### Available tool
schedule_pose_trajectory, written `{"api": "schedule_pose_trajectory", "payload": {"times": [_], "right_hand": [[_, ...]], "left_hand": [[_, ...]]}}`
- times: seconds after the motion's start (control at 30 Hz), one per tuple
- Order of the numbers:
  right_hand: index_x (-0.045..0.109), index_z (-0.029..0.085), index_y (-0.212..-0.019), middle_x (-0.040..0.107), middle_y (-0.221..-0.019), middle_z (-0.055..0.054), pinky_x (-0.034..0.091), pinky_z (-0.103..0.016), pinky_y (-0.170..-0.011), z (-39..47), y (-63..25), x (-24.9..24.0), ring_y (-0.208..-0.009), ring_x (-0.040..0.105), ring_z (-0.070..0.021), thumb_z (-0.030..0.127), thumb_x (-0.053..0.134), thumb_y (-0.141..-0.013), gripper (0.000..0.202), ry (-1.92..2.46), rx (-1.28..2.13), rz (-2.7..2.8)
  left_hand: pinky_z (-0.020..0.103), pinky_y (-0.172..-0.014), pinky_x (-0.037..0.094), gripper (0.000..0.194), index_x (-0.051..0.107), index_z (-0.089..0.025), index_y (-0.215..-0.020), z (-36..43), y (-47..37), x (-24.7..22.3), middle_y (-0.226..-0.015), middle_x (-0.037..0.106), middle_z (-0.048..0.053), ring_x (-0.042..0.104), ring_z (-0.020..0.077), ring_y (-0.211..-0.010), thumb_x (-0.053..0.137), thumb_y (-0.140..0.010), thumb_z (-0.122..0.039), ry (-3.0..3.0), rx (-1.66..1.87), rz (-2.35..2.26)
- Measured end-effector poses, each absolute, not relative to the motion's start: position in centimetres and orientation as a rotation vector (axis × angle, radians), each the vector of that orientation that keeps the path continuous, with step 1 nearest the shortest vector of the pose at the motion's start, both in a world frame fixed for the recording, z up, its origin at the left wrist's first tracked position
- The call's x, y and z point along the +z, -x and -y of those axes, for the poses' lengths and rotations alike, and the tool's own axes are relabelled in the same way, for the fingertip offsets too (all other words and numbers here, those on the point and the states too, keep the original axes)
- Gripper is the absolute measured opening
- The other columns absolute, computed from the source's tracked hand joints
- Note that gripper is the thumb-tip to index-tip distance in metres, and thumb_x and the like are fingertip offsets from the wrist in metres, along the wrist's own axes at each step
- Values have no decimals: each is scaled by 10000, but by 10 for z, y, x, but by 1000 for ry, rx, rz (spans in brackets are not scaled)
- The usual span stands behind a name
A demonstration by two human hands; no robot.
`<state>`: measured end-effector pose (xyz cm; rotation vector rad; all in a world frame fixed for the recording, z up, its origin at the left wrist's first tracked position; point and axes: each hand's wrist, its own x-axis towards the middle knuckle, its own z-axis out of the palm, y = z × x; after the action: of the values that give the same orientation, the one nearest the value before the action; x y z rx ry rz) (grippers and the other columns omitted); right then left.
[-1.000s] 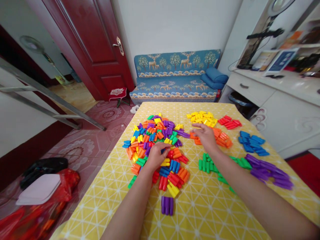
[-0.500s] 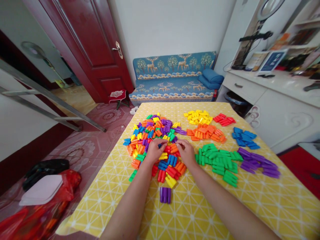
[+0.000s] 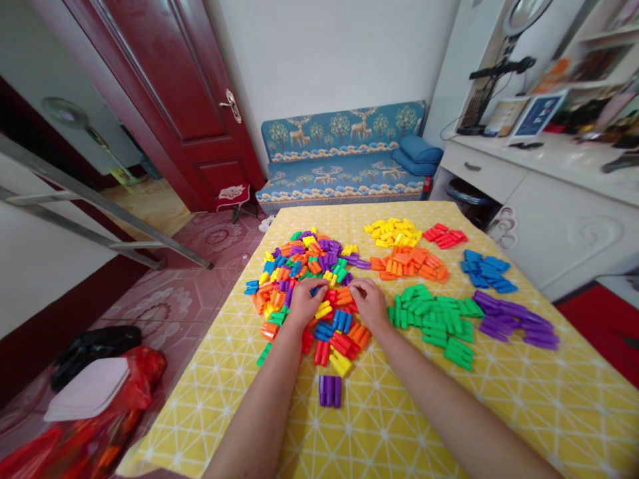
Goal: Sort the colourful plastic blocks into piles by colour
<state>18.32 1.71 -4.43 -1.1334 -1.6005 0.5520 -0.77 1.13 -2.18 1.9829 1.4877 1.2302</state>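
Both my hands are over a mixed pile of plastic building blocks [image 3: 289,266] in several colours, on the table's left half. My left hand [image 3: 305,305] has its thumb and fingers closed around a blue building block [image 3: 315,291], mostly hidden by the fingers. My right hand [image 3: 369,303] is curled, with its fingertips pinched at the end of an orange building block [image 3: 343,295]. Between and below the hands lie red, blue, orange and yellow blocks. A purple block [image 3: 330,391] lies apart, nearer to me.
Sorted heaps lie to the right: yellow [image 3: 393,233], red [image 3: 444,235], orange [image 3: 409,262], green [image 3: 439,317], blue [image 3: 486,271] and purple [image 3: 516,320]. A yellow patterned cloth [image 3: 399,419] covers the table. Beyond stand a blue sofa [image 3: 344,174] and a white cabinet [image 3: 559,226].
The view has shifted slightly. My right fingertips have come a little closer to the orange block. My left hand stays almost in place at the blue block.
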Motion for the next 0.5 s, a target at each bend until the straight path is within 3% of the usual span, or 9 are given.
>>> {"api": "schedule_pose_trajectory", "payload": {"times": [0.5], "right_hand": [[664, 214, -825, 633, -923, -53, 484, -346, -833, -18, -182, -45, -893, 600, -197, 213, 530, -845, 135, 1166, 553, 1632]], "left_hand": [[337, -860, 519, 167, 729, -192, -923, -11, 6, -20, -927, 746, 51, 675, 193, -905, 599, -824, -158, -1994, 1230, -1496]]}}
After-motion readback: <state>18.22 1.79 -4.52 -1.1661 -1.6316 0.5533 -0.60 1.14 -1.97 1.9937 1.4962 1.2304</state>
